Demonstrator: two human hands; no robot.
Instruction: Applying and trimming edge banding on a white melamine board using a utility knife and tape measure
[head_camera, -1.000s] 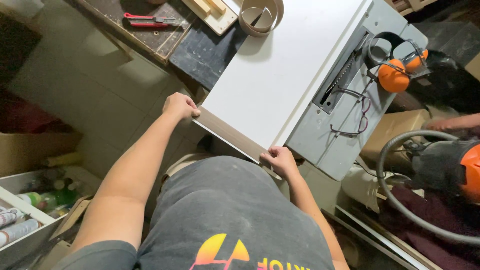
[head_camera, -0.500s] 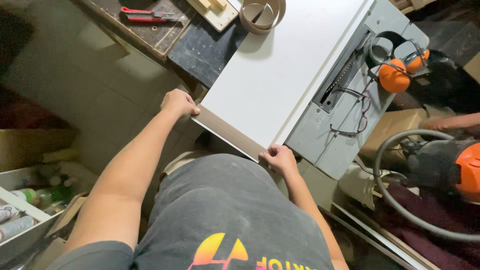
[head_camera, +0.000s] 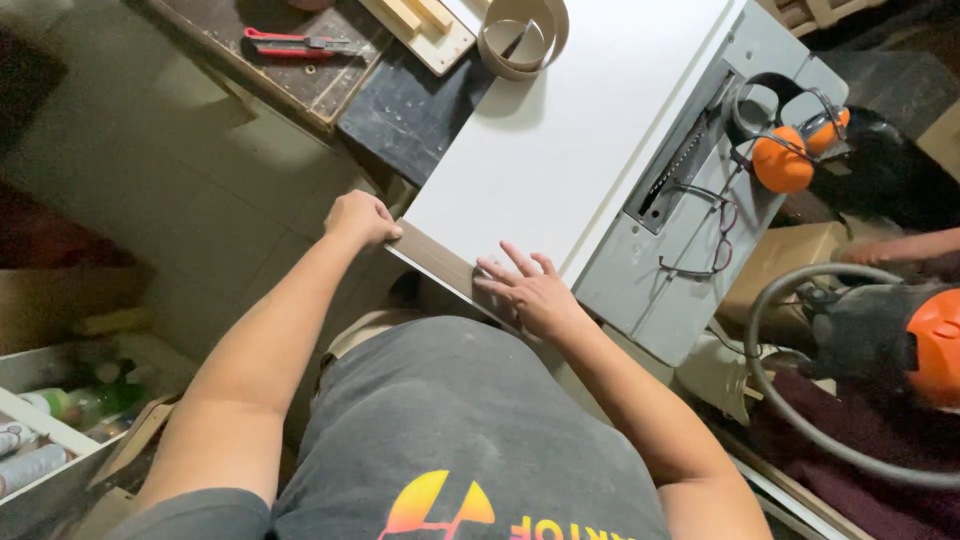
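Observation:
A white board (head_camera: 580, 130) lies on a grey saw table (head_camera: 690, 230), its near edge covered by a brown edge strip (head_camera: 440, 262). My left hand (head_camera: 360, 218) pinches the strip's left end at the board's corner. My right hand (head_camera: 530, 290) rests flat on the strip's right part, fingers spread and pointing left along the edge. My grey shirt fills the lower middle of the view.
A roll of edge banding (head_camera: 522, 35) sits at the board's far end. Orange ear muffs (head_camera: 790, 150) and glasses (head_camera: 700, 235) lie on the saw table. Red pliers (head_camera: 295, 42) rest on a dark bench. An orange power tool with hose (head_camera: 890, 340) is at right; bottles (head_camera: 60, 420) at lower left.
My right hand has let go of the strip's right end and moved left, now lying flat with spread fingers on the edge. My left hand stays at the corner.

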